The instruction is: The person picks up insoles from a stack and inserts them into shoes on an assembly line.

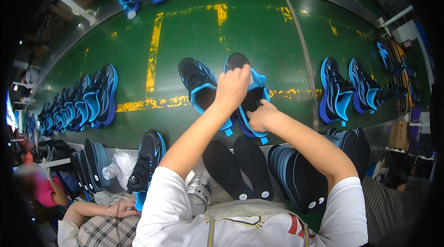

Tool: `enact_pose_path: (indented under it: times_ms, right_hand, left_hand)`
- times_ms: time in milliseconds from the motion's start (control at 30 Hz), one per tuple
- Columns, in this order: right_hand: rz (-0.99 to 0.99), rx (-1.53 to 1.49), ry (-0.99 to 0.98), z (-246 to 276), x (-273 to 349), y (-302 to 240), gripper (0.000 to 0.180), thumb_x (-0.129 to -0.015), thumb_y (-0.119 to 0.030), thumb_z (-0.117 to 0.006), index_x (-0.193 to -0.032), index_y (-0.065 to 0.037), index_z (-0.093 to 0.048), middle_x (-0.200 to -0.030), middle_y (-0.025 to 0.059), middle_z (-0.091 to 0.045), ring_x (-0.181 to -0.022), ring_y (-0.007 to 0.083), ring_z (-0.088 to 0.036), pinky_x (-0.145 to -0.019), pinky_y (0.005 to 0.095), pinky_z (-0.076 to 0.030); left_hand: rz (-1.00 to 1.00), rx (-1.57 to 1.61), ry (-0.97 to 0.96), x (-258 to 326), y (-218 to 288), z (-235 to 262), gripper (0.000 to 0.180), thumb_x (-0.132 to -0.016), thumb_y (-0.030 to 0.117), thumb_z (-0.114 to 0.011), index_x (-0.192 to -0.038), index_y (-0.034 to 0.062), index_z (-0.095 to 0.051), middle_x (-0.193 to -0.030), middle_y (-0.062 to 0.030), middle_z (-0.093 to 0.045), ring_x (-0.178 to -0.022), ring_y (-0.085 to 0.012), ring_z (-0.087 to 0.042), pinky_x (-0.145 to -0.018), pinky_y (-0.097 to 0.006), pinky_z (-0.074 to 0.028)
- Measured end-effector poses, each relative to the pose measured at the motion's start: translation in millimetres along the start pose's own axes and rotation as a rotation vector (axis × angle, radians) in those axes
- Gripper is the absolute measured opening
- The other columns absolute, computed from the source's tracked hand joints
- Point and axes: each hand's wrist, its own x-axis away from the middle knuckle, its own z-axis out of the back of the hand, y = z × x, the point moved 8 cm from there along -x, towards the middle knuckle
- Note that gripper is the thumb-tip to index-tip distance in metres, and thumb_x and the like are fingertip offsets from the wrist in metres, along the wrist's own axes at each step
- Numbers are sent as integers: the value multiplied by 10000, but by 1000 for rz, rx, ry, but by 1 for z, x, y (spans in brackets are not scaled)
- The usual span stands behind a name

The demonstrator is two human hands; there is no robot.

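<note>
Below our fingers lies a dark insole (253, 166). Our right hand (264, 116) grasps the rear of the black-and-blue shoe (252, 100) beneath our fingers; our left hand (233, 87) curls over its front, grip hidden. Uneven pulling could twist it. Past our fingertips stretches green tabletop (259, 29).

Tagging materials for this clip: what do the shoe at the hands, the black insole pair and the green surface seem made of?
Shoe: probably textile; matte black upper, soft blue lining.
Insole pair: likely foam with fabric facing; flat, dull black.
Green surface: coated belt or painted board, unclear; smooth, faint sheen, worn markings.
</note>
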Motion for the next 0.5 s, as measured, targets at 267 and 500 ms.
enact_pose_path:
  times_ms: [267,500]
  right_hand:
    - [197,-433,51,-2,-11,-3,452,-821,-286,-307,-899,63,-583,-1017,254,-545,-1061,345,-463,-1014,406,-239]
    - [-5,-203,404,11,-67,29,563,-844,-212,-382,-1328,21,-211,-1410,205,-82,-1308,340,-80,-1059,452,-68]
  left_hand:
    - [346,388,-151,7,-26,-20,407,-772,264,-616,-1014,-3,-428,-687,-142,-525,-619,-255,-551,-514,-326,-419]
    - [612,619,-47,34,-29,-40,415,-836,338,-536,-886,-73,-512,-700,-204,-555,-629,-227,-544,-604,-315,-433]
